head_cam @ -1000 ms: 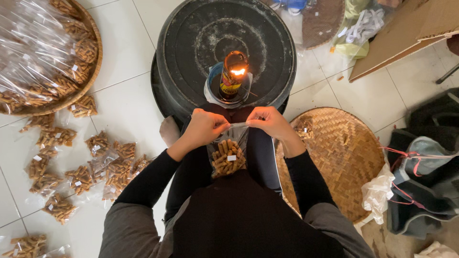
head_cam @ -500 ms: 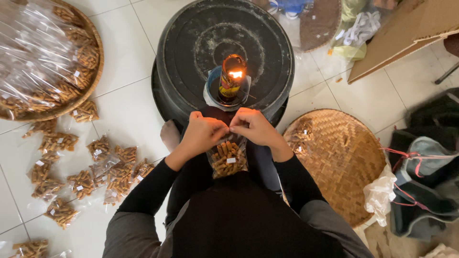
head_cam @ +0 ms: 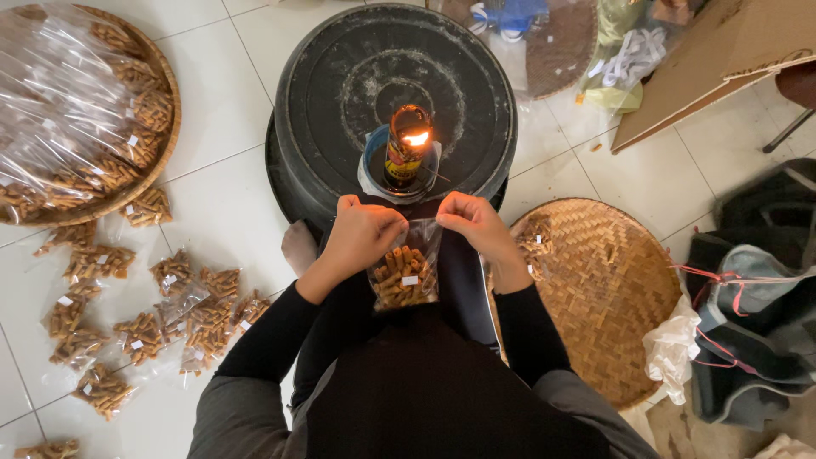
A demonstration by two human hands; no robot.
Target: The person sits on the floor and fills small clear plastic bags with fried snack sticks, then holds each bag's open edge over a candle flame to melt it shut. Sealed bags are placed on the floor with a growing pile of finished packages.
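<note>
A small clear plastic bag [head_cam: 405, 276] filled with brown stick snacks hangs between my hands. My left hand [head_cam: 361, 234] pinches its top edge on the left, and my right hand [head_cam: 474, 223] pinches it on the right. Both hands hold the bag's mouth taut just in front of a small oil lamp [head_cam: 408, 151] with a lit flame. The lamp stands in a small dish on an upturned black basin [head_cam: 340, 76]. My forearms are in black sleeves.
Several filled snack bags [head_cam: 140, 314] lie on the white tile floor at left. A woven tray [head_cam: 166, 93] at upper left holds more bags. Another round woven tray [head_cam: 612, 297] lies at right, beside dark bags [head_cam: 756, 297]; cardboard [head_cam: 722, 59] sits at upper right.
My hands have come closer together on the bag's top edge. The bag has risen slightly toward the flame.
</note>
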